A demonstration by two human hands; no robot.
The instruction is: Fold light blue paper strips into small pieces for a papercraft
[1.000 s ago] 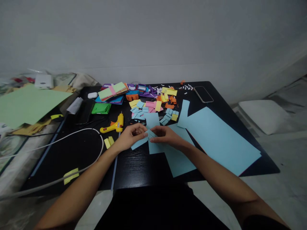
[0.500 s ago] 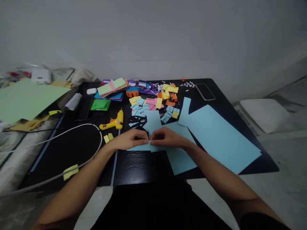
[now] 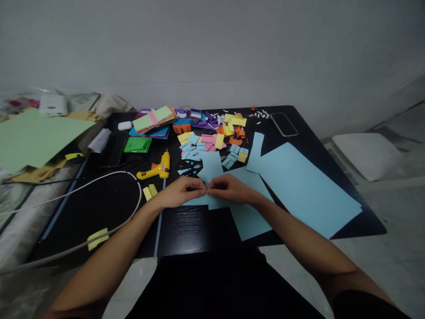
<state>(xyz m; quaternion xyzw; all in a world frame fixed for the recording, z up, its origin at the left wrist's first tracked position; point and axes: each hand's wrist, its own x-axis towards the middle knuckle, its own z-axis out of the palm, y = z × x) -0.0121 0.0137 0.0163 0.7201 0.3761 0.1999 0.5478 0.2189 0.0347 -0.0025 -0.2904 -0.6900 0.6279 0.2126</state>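
My left hand (image 3: pixel 186 192) and my right hand (image 3: pixel 229 189) meet at the fingertips over the front middle of the table. Both are closed in a pinch, thumb against fingers; whatever lies between the tips is too small or hidden to make out. Beneath the hands lie light blue paper pieces (image 3: pixel 217 204), partly covered by the fingers. A light blue strip (image 3: pixel 212 163) extends away just behind the fingertips. Under my right wrist rests a larger light blue sheet (image 3: pixel 250 221). Black-handled scissors (image 3: pixel 190 166) lie behind my left hand.
Left of my hands are a yellow glue gun (image 3: pixel 157 167) and a white cable (image 3: pixel 137 199). Behind are folded coloured paper pieces (image 3: pixel 209 141) and a bundled paper stack (image 3: pixel 155 119). Large light blue sheets (image 3: pixel 308 190) and a phone (image 3: pixel 283 124) lie to the right.
Both hands have lifted slightly from the light blue paper, and their fingertips have drawn together. The view has shifted a little; the other things lie as before.
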